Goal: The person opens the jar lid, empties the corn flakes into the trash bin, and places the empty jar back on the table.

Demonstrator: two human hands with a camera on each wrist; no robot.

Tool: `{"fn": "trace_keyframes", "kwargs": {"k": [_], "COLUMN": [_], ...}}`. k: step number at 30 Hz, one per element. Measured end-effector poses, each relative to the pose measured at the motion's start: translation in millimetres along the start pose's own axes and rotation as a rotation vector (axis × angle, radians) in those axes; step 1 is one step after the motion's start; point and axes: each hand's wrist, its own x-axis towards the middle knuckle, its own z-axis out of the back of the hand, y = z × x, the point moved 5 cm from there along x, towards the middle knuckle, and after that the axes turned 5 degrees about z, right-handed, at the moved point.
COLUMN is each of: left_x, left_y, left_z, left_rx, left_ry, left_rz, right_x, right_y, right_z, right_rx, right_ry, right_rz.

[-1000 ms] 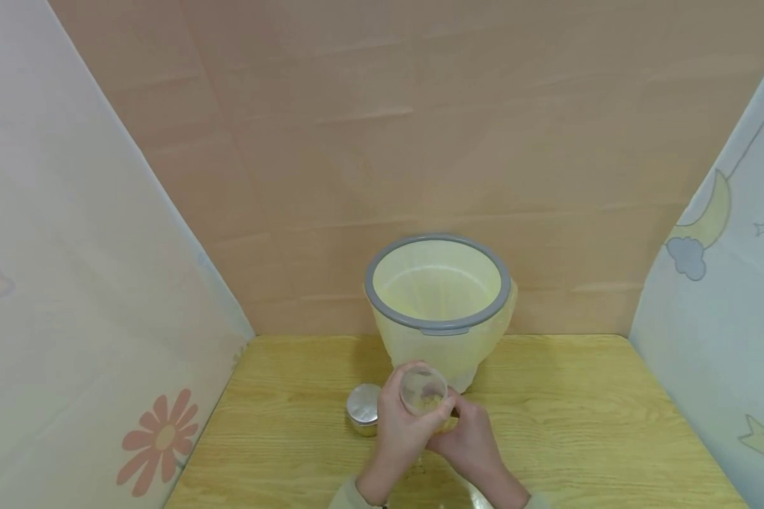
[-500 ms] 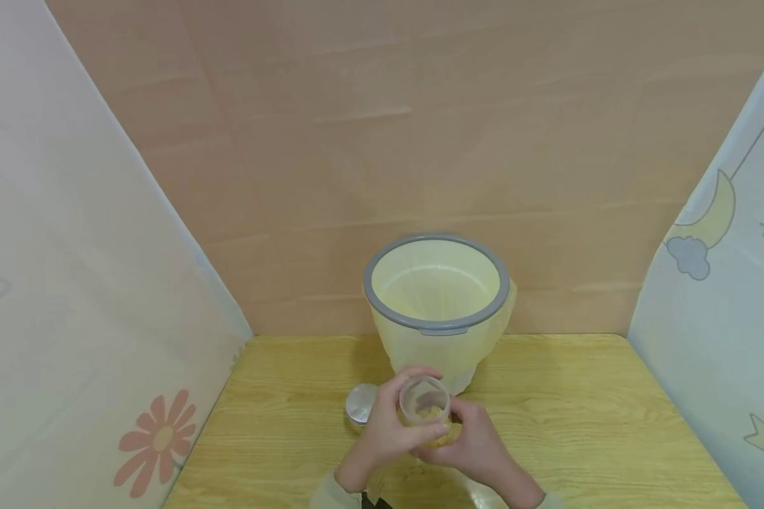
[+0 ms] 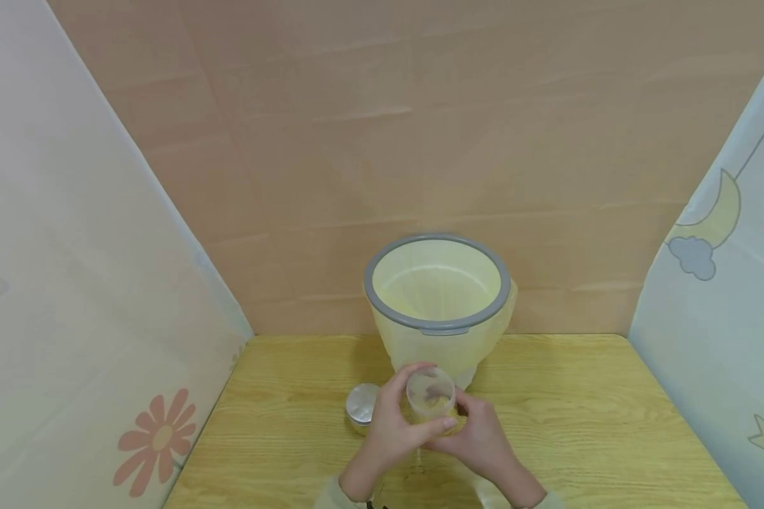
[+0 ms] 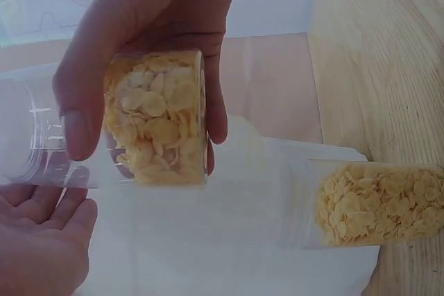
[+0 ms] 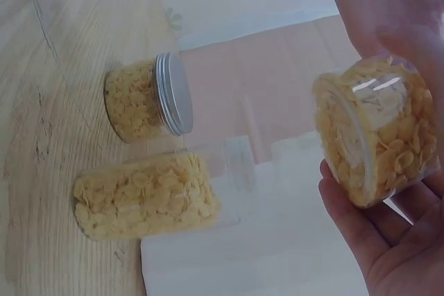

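Both hands hold a clear plastic jar [image 3: 431, 389] of corn flakes above the table. My left hand [image 3: 391, 428] grips its left side, the thumb across the front, in the head view. On the other side my right hand [image 3: 484, 442] has its fingers curled against the jar; the right wrist view shows them along the jar's wall [image 5: 395, 136]. Under the hands stands a taller clear jar [image 5: 142, 199] with flakes in its lower part and bare clear wall above; the hands mostly hide it in the head view. A flake-filled jar with a silver lid [image 3: 361, 404] stands to the left.
Behind the hands, a bin [image 3: 420, 350] with a grey rim and pale yellow liner stands on the wooden table [image 3: 566, 410]. A peach backdrop [image 3: 293, 141] rises at the back, with patterned white cloths [image 3: 102, 283] at both sides.
The held jar has dipped toward me, then come back up and slightly right. Both wrists have spread a little farther apart. The bin and lidded jar stand where they were.
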Motion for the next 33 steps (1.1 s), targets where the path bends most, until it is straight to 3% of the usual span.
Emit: {"fn": "trace_keyframes", "kwargs": {"k": [6, 15, 33], "left_x": [-2.0, -6.6, -0.8], "left_y": [1.2, 1.4, -0.1], "left_z": [0.2, 4.6, 5.7], "left_rx": [0.042, 0.095, 0.037], "left_ry": [-0.011, -0.028, -0.004], "left_rz": [-0.015, 0.005, 0.051], "right_x": [0.1, -1.6, -2.4], "right_y": [-2.0, -5.9, -0.6], "right_z": [1.8, 5.5, 5.5], "right_rx": [-0.029, 0.016, 0.030], "right_ry": [-0.009, -0.023, 0.026], "right_rz": [-0.047, -0.099, -0.100]}}
